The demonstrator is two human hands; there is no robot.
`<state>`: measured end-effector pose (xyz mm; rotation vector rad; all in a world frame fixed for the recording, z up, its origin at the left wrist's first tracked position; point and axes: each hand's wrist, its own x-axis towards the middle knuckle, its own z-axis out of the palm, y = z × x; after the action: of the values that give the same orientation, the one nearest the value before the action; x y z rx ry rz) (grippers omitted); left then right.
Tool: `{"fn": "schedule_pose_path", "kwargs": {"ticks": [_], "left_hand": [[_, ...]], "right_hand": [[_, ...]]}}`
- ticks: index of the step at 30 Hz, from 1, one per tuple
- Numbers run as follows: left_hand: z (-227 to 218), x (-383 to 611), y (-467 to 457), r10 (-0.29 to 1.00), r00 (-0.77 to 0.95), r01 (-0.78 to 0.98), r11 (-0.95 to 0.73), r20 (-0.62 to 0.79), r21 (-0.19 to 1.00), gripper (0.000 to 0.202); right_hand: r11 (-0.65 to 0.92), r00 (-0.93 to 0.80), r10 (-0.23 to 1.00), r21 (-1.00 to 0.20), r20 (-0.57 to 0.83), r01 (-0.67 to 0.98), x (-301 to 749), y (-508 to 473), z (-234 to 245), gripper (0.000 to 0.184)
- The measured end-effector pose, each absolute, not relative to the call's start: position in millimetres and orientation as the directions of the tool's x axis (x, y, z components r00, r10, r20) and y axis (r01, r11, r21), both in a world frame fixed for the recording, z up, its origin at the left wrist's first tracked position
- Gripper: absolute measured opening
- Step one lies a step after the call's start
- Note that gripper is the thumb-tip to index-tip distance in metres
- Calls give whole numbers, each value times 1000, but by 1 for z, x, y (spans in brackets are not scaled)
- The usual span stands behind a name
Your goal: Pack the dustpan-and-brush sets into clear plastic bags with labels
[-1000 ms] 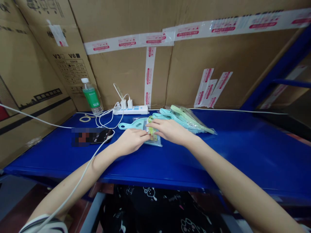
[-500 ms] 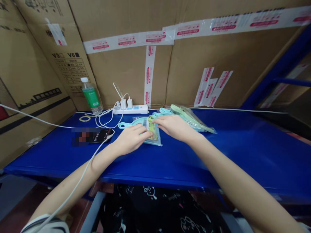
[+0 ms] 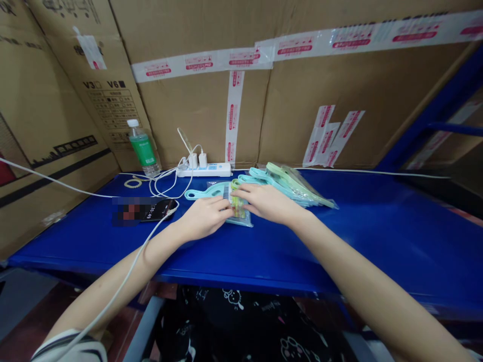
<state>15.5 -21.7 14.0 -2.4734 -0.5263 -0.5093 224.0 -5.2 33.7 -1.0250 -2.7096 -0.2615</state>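
A light-blue brush (image 3: pixel 206 193) with a looped handle and dark bristles lies in a clear plastic bag with a yellow-green label (image 3: pixel 237 206). My left hand (image 3: pixel 204 216) is at the bag's left side, fingers curled together on its front part. From the right, my right hand (image 3: pixel 266 202) has its bent fingers and thumb on the label area of the same bag. The fingertips of both hands nearly meet there, hiding part of the label. Behind my right hand lies a pile of similar bagged blue and green brushes (image 3: pixel 290 182).
A power strip (image 3: pixel 206 170) with two chargers sits at the back. Left of it are white cables, a beaded bracelet (image 3: pixel 133 183), a green-labelled bottle (image 3: pixel 145 151) and a phone (image 3: pixel 158 210). Taped cardboard (image 3: pixel 188 105) walls the blue table (image 3: pixel 264 261). One cable crosses my left forearm.
My right hand has lowered slightly, its fingers and thumb now over the label. My left fingers have drawn in a little at the bag. The view has shifted slightly.
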Motion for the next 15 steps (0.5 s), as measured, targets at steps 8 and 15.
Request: {"fn": "schedule_pose_path", "kwargs": {"ticks": [8, 15], "left_hand": [[15, 16, -22, 247, 833, 478, -772, 495, -418, 21], [15, 15, -22, 302, 823, 512, -760, 481, -399, 20]], "right_hand": [[721, -716, 668, 64, 201, 690, 221, -9, 39, 24], [677, -687, 708, 118, 164, 726, 222, -8, 40, 20]]}}
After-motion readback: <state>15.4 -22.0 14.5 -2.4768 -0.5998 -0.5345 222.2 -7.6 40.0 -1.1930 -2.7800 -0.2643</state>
